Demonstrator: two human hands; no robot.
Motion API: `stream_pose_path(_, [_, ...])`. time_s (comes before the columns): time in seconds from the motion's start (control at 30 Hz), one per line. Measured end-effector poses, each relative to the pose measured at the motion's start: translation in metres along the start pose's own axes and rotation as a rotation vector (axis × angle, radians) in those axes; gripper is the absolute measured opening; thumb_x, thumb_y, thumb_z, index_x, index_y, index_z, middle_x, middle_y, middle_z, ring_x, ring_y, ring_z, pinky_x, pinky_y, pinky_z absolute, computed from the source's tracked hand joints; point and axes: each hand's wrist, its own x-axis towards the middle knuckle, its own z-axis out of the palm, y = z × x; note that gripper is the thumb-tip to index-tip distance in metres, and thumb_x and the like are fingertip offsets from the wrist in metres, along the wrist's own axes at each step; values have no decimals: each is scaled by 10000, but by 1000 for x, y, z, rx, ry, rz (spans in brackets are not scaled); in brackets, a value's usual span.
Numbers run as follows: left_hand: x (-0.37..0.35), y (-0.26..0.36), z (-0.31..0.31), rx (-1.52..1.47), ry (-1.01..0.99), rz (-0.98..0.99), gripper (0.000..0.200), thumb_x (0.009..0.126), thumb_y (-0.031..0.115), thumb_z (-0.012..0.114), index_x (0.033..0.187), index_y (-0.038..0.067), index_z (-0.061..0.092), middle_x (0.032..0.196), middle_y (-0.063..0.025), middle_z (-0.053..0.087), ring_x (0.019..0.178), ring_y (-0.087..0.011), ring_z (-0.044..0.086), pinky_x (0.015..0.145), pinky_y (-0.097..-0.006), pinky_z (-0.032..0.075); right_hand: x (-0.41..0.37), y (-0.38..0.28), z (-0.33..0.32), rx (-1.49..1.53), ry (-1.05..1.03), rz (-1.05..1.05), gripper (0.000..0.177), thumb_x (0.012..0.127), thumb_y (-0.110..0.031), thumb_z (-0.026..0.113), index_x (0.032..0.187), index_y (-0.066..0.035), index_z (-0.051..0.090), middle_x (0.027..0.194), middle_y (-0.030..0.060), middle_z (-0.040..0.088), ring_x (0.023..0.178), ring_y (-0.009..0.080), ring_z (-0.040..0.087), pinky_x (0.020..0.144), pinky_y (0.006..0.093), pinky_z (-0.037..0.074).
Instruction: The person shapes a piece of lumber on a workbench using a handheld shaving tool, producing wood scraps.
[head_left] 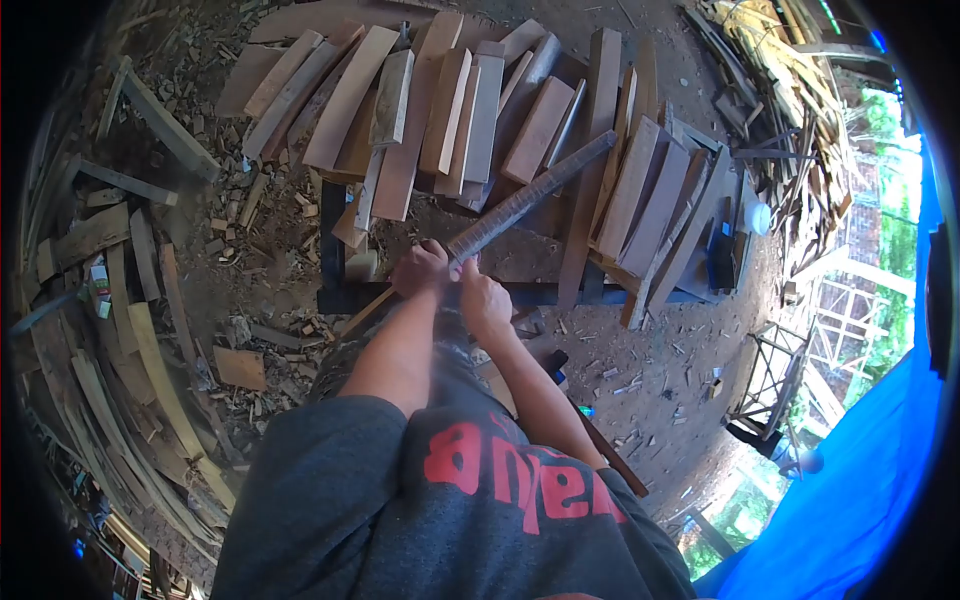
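Observation:
A long grey-brown pole [530, 198] with bands across its surface slants from my hands up to the right, over the stacked boards. My left hand [422, 270] is closed around its near end. Right beside it, my right hand [486, 300] is closed too, its thumb and fingers at the pole's underside. Below my left hand a thin, light wooden length [366, 312] sticks out toward the lower left, roughly in line with the pole. My fingers hide where the two parts meet.
Many cut boards [350, 100] lie side by side across a dark metal frame [540, 294] in front of me. Curved offcuts [165, 370] are piled at left. Wood scraps cover the dirt floor. At right are a lumber pile [800, 150], a metal stand [770, 380] and a blue tarp [850, 500].

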Motion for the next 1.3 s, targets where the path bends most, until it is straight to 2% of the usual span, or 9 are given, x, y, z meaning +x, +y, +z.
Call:
stream_pose_path(0.23, [-3,4,-10,-14,-41,-18,484,859,382,360,751,74,718,810,-199,689,795,-374,680,747,-473,534,-58,14,-26,-65,-63,60,117,865,-101,456,978,-73,460,733,220,644,728,400,655,630,492,517])
stream_pose_path(0.43, [-1,0,-2,9,-12,6,481,856,383,365,756,76,722,822,-194,690,798,-366,682,735,-465,537,-2,-7,0,-24,-35,96,137,888,-125,445,1015,-75,431,748,226,643,745,414,652,651,515,506])
stream_pose_path(0.57, [-1,4,-9,-7,-34,-19,481,858,382,365,758,74,721,832,-193,691,807,-366,681,742,-470,534,-37,5,-25,16,-53,11,136,892,-118,437,1021,-74,425,770,235,643,755,420,651,654,519,505])
stream_pose_path(0.63, [-3,4,-11,12,-36,-10,479,855,380,367,758,71,721,829,-192,691,810,-362,681,742,-476,532,-62,5,-39,-65,-129,94,129,897,-107,424,1023,-77,427,788,242,642,756,422,650,655,511,510])
stream_pose_path(0.83, [-3,2,-6,-5,-27,-5,478,856,375,363,770,72,722,853,-195,691,816,-368,680,755,-477,530,-17,-11,-20,-36,-92,65,208,878,-110,431,1083,-73,434,811,250,640,796,418,646,671,510,500])
stream_pose_path(0.93, [1,0,-1,4,-21,-20,480,858,373,361,769,68,721,863,-197,690,819,-371,679,756,-477,530,-2,-5,-2,-5,-81,-4,152,882,-81,426,1034,-80,427,832,250,640,789,423,650,686,507,515])
stream_pose_path(1.13, [-4,5,-16,17,-75,-5,483,864,368,348,790,67,718,851,-198,690,818,-373,680,765,-472,532,-57,7,-43,-107,-136,6,176,883,-79,425,1058,-86,428,819,246,638,784,413,653,684,502,515])
stream_pose_path(1.27, [-3,1,-10,20,-66,26,485,864,373,348,785,71,718,835,-195,691,816,-375,680,763,-467,534,-29,-7,-23,-48,-109,82,157,848,-96,455,1004,-87,448,801,238,639,800,414,641,676,510,494])
stream_pose_path(1.3, [-2,1,-6,14,-57,13,485,863,375,349,781,71,719,832,-196,691,817,-376,680,761,-467,533,-14,-6,-11,-28,-39,24,152,851,-98,444,1002,-82,450,790,242,638,797,405,644,669,511,493])
